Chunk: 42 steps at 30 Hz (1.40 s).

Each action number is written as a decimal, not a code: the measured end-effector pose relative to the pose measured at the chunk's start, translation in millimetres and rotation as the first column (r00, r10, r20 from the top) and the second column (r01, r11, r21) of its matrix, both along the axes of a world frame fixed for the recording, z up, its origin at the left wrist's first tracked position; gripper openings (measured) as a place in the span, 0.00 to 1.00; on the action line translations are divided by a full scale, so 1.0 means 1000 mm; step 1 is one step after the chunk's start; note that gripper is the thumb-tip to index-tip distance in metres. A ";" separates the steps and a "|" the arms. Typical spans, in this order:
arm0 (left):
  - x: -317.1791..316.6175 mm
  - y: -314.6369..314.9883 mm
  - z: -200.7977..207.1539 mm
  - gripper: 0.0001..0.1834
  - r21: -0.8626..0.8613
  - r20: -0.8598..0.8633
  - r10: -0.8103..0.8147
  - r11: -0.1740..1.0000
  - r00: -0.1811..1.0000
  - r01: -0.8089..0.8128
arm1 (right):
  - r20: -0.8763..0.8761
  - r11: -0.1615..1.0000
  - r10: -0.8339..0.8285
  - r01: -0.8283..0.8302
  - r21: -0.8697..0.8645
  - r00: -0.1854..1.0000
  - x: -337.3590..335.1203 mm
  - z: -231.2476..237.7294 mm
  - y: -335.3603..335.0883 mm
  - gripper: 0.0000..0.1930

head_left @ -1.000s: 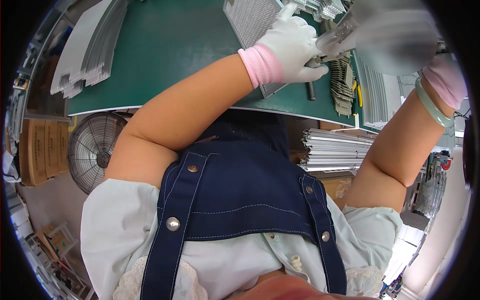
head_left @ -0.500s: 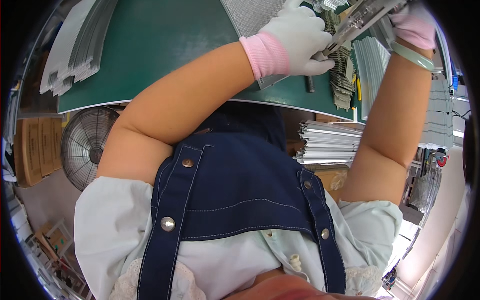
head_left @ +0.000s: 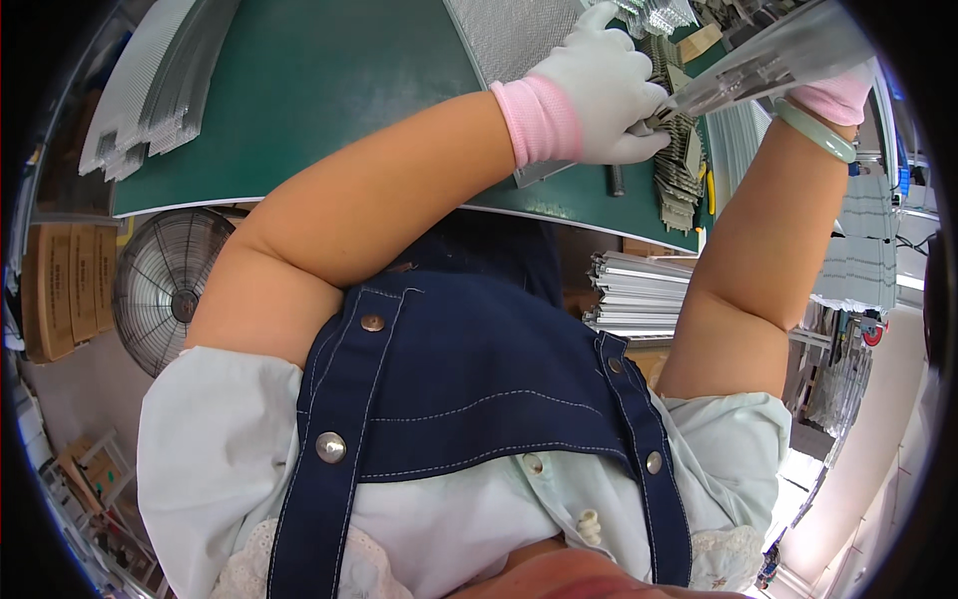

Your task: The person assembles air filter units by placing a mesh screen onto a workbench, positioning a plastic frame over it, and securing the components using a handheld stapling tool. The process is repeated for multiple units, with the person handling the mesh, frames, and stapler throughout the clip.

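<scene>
My left hand [head_left: 611,95], in a white glove with a pink cuff, is over the far side of a green table. Its thumb and fingers pinch a small grey part [head_left: 647,127], mostly covered by the glove. Right beside these fingertips is the end of a long silver metal piece [head_left: 773,65], held up at a slant and smeared by motion. At its other end my right hand [head_left: 843,93] grips it, with the fingers hidden behind the metal. Below lies a heap of ribbed grey-green parts [head_left: 682,180]. A silver mesh-patterned panel [head_left: 509,40] lies partly under my left hand.
Patterned silver strips [head_left: 150,90] are stacked on the left of the green table [head_left: 339,90]. A dark-handled tool [head_left: 617,181] and a yellow-handled tool [head_left: 711,190] lie near the edge. Metal profiles [head_left: 639,295] are stacked below, and a floor fan [head_left: 170,290] stands at left.
The silver metal piece has swung and turned, showing a broader, blurred side. My right hand has shifted with it. My left hand keeps its pinch, and the whole view has moved slightly.
</scene>
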<state>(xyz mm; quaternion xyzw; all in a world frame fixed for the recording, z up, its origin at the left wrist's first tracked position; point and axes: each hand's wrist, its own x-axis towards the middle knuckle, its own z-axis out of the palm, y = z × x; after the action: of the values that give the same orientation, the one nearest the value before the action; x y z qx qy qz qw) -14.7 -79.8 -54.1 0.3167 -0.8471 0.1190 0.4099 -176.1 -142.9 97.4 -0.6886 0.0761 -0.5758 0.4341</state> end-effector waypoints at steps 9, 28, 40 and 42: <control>-0.002 0.001 0.006 0.21 0.024 0.104 0.050 0.998 0.993 -0.053 | 0.031 0.992 0.118 -0.117 -0.047 0.993 -0.014 -0.011 0.012 0.17; -0.004 0.002 0.004 0.29 -0.086 -0.008 -0.012 0.996 1.000 0.011 | 0.261 0.984 -0.156 0.172 -0.041 0.953 -0.002 0.011 0.060 0.15; -0.004 0.006 0.011 0.22 0.128 0.166 0.024 0.991 0.986 -0.046 | 0.242 0.988 -0.090 0.117 -0.102 0.966 -0.020 0.054 0.077 0.07; -0.005 0.006 0.014 0.19 0.091 0.172 0.045 0.994 0.984 -0.061 | 0.260 0.980 -0.199 0.197 0.032 0.945 -0.040 0.067 0.057 0.07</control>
<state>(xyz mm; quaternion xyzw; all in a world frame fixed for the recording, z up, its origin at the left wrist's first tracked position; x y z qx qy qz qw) -20.1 -74.2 -40.5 0.3471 -0.8749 0.1157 0.3174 -216.3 -85.8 164.5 -0.5940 0.0884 -0.7023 0.3824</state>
